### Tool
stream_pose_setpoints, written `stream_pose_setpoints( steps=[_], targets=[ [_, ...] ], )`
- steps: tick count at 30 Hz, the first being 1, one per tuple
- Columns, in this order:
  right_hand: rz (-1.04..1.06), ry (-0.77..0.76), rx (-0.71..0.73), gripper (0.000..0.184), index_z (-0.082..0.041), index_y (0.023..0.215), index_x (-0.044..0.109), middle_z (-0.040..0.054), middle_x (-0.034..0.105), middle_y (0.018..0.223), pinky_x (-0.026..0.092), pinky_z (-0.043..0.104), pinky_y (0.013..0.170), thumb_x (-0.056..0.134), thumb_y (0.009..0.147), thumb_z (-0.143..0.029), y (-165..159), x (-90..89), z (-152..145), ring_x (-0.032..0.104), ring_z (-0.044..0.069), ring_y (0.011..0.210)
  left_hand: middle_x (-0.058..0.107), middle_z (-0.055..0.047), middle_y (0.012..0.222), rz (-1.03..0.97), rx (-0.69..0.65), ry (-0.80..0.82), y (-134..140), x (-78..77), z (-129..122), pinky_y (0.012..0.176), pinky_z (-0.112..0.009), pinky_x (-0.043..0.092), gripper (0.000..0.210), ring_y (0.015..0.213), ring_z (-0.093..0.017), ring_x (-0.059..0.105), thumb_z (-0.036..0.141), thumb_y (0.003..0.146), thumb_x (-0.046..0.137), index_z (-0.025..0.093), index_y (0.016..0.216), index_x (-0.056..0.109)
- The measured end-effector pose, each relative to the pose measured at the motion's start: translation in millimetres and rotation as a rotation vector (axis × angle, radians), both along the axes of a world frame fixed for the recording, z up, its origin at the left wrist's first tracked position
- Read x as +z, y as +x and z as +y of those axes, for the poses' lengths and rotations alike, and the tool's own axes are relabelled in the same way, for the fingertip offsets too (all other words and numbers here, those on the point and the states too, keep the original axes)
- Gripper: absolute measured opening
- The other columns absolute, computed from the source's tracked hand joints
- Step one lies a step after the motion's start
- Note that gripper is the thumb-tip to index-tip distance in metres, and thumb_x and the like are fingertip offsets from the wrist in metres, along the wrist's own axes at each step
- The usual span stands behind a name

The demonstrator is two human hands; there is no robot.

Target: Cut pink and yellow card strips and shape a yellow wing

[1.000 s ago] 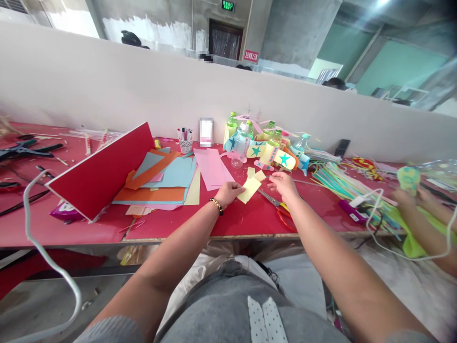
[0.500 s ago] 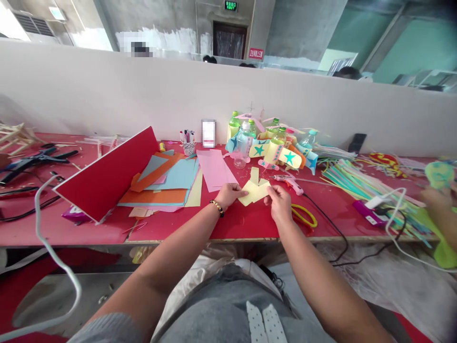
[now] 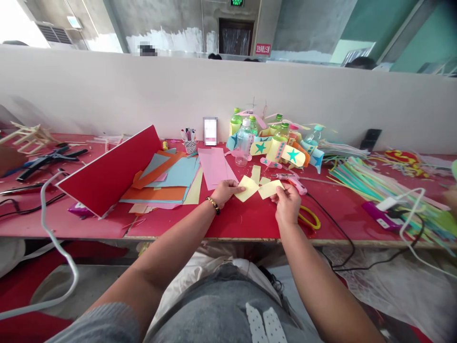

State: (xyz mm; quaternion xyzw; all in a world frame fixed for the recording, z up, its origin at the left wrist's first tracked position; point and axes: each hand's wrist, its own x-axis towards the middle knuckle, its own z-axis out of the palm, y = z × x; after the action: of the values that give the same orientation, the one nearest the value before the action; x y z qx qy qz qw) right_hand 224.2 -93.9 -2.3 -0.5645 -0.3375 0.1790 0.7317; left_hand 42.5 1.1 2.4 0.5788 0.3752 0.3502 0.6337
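My left hand (image 3: 224, 192), with a beaded bracelet at its wrist, pinches the edge of a pale yellow paper piece (image 3: 247, 188). In my right hand (image 3: 288, 202) another pale yellow piece of paper (image 3: 270, 189) is pinched between thumb and fingers. The two pieces meet or nearly meet at their inner corners, just above the red table (image 3: 228, 224). Beyond them lies a narrow yellow paper strip (image 3: 255, 173) with a small yellow scrap (image 3: 264, 181). Right of my right hand are a pink glue gun (image 3: 295, 182) and a yellow looped handle (image 3: 314, 219), partly hidden.
Bottle models with paper wings (image 3: 278, 150) stand at the back. Coloured paper sheets (image 3: 174, 174) and a leaning red board (image 3: 114, 171) are on the left. A pen cup (image 3: 189, 144), a purple power strip (image 3: 382, 216) with cables, and colourful strips (image 3: 364, 183) surround the work area.
My hands have moved apart slightly, the right one to the right. The yellow papers, overlapping before, are now spread side by side. The camera view has shifted a little.
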Motion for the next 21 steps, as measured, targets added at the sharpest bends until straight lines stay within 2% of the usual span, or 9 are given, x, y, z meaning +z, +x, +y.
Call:
stream_pose_setpoints(
  steps=[5, 10, 21],
  targets=[
    [-0.002, -0.021, 0.105, 0.023, -0.02, 0.088, 0.058, -0.0027, 0.055, 0.055, 0.045, 0.025, 0.045, 0.059, 0.076, -0.04, -2.4, 0.5, -1.3, 0.054, 0.012, 0.045, 0.051, 0.005, 0.053, 0.009, -0.026, 0.016, 0.6, -3.0, 0.5, 0.043, -0.02, 0.026, 0.046, 0.044, -0.005, 0.039, 0.048, 0.05, 0.082, 0.015, 0.062, 0.053],
    [-0.04, -0.029, 0.152, 0.023, -0.02, 0.089, 0.061, -0.002, 0.057, 0.057, 0.047, 0.027, 0.048, 0.06, 0.077, -0.04, -5.2, 0.3, -1.4, 0.055, 0.014, 0.048, 0.055, 0.003, 0.055, 0.018, -0.064, 0.024, 0.7, 0.0, -3.1, 0.044, -0.02, 0.027, 0.043, 0.046, -0.005, 0.041, 0.047, 0.05, 0.082, 0.014, 0.064, 0.059],
    [-0.073, -0.011, 0.048, 0.026, -0.018, 0.093, 0.061, -0.0008, 0.059, 0.063, 0.047, 0.026, 0.047, 0.061, 0.076, -0.037, -3.0, -4.2, 0.1, 0.055, 0.013, 0.049, 0.056, 0.002, 0.054, 0.027, -0.084, 0.029, 0.5, 2.6, -5.8, 0.045, -0.02, 0.026, 0.041, 0.045, -0.005, 0.04, 0.047, 0.052, 0.082, 0.013, 0.065, 0.062]
  ],
)
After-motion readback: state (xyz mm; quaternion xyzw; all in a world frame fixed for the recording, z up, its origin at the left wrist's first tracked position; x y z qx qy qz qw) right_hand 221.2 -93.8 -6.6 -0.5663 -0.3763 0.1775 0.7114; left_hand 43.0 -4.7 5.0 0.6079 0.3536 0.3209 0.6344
